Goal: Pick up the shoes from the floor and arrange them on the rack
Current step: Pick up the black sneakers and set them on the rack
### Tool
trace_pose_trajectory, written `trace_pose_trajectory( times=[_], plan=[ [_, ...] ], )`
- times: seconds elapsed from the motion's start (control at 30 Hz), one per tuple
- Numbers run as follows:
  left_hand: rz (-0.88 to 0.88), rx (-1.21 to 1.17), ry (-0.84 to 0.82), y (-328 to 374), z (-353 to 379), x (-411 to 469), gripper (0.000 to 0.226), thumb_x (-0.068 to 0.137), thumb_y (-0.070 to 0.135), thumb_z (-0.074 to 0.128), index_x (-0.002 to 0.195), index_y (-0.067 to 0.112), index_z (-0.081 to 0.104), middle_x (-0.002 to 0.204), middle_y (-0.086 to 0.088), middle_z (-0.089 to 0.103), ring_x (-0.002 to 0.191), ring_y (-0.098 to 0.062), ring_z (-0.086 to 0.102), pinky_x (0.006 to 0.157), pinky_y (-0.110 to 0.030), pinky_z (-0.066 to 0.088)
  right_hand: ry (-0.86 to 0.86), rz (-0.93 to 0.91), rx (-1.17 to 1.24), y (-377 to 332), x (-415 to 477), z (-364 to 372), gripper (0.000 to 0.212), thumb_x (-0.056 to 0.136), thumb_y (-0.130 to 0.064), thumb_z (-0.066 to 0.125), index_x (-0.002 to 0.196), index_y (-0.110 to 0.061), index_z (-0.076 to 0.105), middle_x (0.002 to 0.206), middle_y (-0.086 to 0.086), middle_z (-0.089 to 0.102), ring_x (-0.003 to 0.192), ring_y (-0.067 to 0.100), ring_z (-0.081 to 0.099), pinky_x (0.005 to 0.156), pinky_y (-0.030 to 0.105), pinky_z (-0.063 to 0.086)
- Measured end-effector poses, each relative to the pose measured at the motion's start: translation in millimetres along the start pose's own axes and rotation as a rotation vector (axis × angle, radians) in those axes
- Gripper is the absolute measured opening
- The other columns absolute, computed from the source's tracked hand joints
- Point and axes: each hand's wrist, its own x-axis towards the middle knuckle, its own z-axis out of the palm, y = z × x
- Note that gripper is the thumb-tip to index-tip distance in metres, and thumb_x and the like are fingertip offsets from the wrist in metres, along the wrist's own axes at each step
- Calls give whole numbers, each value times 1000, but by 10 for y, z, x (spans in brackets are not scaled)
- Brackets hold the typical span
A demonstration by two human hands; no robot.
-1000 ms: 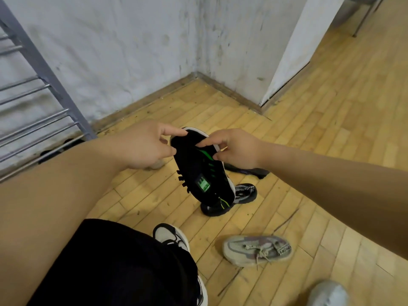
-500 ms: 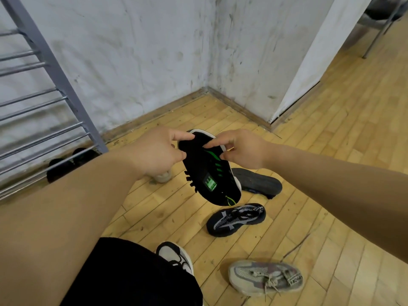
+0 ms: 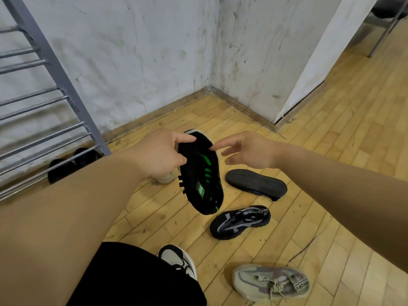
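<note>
My left hand (image 3: 161, 154) pinches a black shoe with green stripes (image 3: 202, 175) by its heel end, and the shoe hangs toe down above the floor. My right hand (image 3: 249, 151) is just right of the shoe, fingers spread and off it. On the floor lie an upturned dark shoe (image 3: 256, 183), a black and grey sneaker (image 3: 240, 221) and a grey laced sneaker (image 3: 271, 281). The grey metal rack (image 3: 50, 69) stands at the left against the wall, with a dark pair of shoes (image 3: 72, 162) under its bottom bars.
A pale shoe tip (image 3: 165, 178) peeks out below my left hand. My own foot in a white and black shoe (image 3: 178, 260) is near the bottom. White walls meet in a corner (image 3: 212, 62) behind; wooden floor stretches to the right, with a chair leg (image 3: 384, 34) far right.
My right hand has let go of the black and green shoe and opened to its right. The left hand alone holds it. The view has tilted up.
</note>
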Motion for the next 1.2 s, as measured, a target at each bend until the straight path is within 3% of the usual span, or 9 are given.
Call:
trace_pose_trajectory(
  times=[0.17, 0.33, 0.47, 0.6, 0.77, 0.87, 1.0, 1.13, 1.2],
  plan=[
    [-48, 139, 52, -58, 7, 125, 61, 96, 5, 58, 148, 36, 49, 142, 5, 57, 90, -17, 69, 42, -12, 35, 72, 270, -89, 777, 45, 52, 48, 89, -23, 77, 131, -40, 63, 148, -10, 52, 119, 10, 61, 105, 34, 43],
    [-60, 263, 30, -170, 93, 336, 61, 96, 7, 58, 148, 37, 48, 155, 2, 45, 125, -21, 56, 81, -23, 42, -50, 472, -318, 1689, 264, 514, 68, 87, -28, 78, 148, -32, 49, 156, -2, 44, 138, 24, 46, 106, 36, 43],
    [-63, 300, -40, -280, 133, 491, 61, 97, 10, 60, 150, 36, 47, 147, 3, 53, 109, -15, 61, 74, -17, 43, -51, 598, -405, 2226, 527, 766, 78, 84, -24, 75, 152, -39, 38, 159, 7, 32, 134, 33, 47, 100, 40, 51],
    [-87, 269, -88, -458, 154, 592, 60, 96, 15, 64, 149, 38, 47, 145, 3, 55, 120, -15, 58, 89, -20, 43, -87, 620, -547, 2526, 795, 919, 88, 89, -23, 68, 157, -49, 19, 169, 7, 5, 152, 41, 13, 114, 51, 38],
    [-94, 255, -127, -605, 175, 733, 57, 97, 22, 64, 147, 45, 47, 150, 5, 49, 117, -13, 56, 85, -20, 41, -38, 533, -689, 2750, 1123, 942, 106, 90, -41, 72, 158, -49, -9, 171, 9, -2, 154, 42, 4, 121, 56, 22],
    [-99, 283, -150, -669, 209, 785, 57, 96, 26, 65, 145, 49, 46, 147, 8, 51, 109, -10, 61, 90, -27, 50, -18, 538, -714, 2857, 1217, 961, 104, 92, -45, 69, 158, -46, -10, 170, 11, 7, 153, 40, 15, 120, 55, 26],
    [-120, 276, -152, -740, 224, 805, 57, 95, 26, 67, 144, 48, 48, 146, 11, 52, 117, -9, 59, 99, -29, 48, 79, 543, -735, 2925, 1256, 1032, 96, 94, -24, 68, 161, -37, 0, 161, 10, 33, 137, 35, 43, 104, 50, 49],
    [-152, 245, -130, -747, 187, 840, 57, 96, 23, 67, 145, 45, 49, 137, 7, 59, 75, -2, 59, 68, -12, 43, 142, 495, -605, 2755, 1262, 935, 85, 98, -20, 60, 160, -41, 5, 124, 6, 64, 94, 27, 63, 75, 40, 56],
    [-181, 211, -103, -734, 159, 854, 56, 96, 21, 67, 145, 45, 50, 130, 6, 63, 47, -2, 57, 47, -10, 39, 162, 414, -417, 2562, 1233, 789, 80, 101, -27, 58, 160, -43, 6, 122, 7, 67, 96, 26, 64, 80, 38, 53]
  ],
)
